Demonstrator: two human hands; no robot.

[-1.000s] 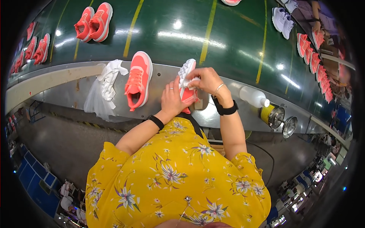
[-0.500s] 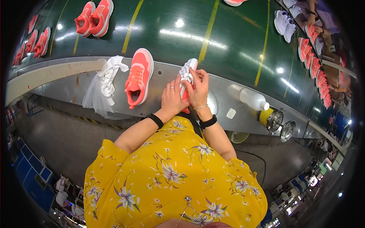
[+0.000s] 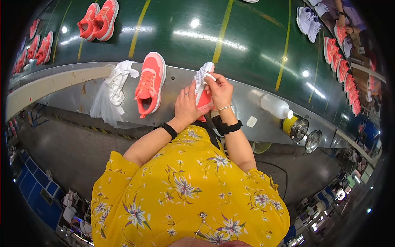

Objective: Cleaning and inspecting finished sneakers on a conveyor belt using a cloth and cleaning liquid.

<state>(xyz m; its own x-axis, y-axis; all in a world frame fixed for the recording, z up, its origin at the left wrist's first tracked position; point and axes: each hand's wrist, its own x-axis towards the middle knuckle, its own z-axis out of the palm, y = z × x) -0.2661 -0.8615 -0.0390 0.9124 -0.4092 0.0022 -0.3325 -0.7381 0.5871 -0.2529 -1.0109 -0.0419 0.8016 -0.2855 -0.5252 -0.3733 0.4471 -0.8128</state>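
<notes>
A long green conveyor belt [image 3: 247,45] with yellow stripes is running across the top of the view, edged by a grey metal surface [image 3: 263,113] at which a person in a yellow flowered top is standing. Both hands are meeting over that surface around a coral shoe [image 3: 204,99] with a white sole, which is being held on its side, just beside the edge nearest the person. The left hand [image 3: 187,106] is closing around the shoe from the left, its thumb pressing against the side, a ring showing on one finger. The right hand [image 3: 220,88] is gripping the shoe from the right, its fingertips pinching at the white sole near the toe. A second coral shoe [image 3: 150,84] is lying flat on the surface just to the left, well within reach but apart from the hands. Beside it, a bundle of white laces [image 3: 119,80] is resting on a clear plastic bag [image 3: 103,109] that is hanging over the edge. To the right, a white squeeze bottle [image 3: 276,107] is lying on its side near a yellow tin [image 3: 293,125]. Pairs of coral shoes [image 3: 98,20] are sitting on the belt farther away.
</notes>
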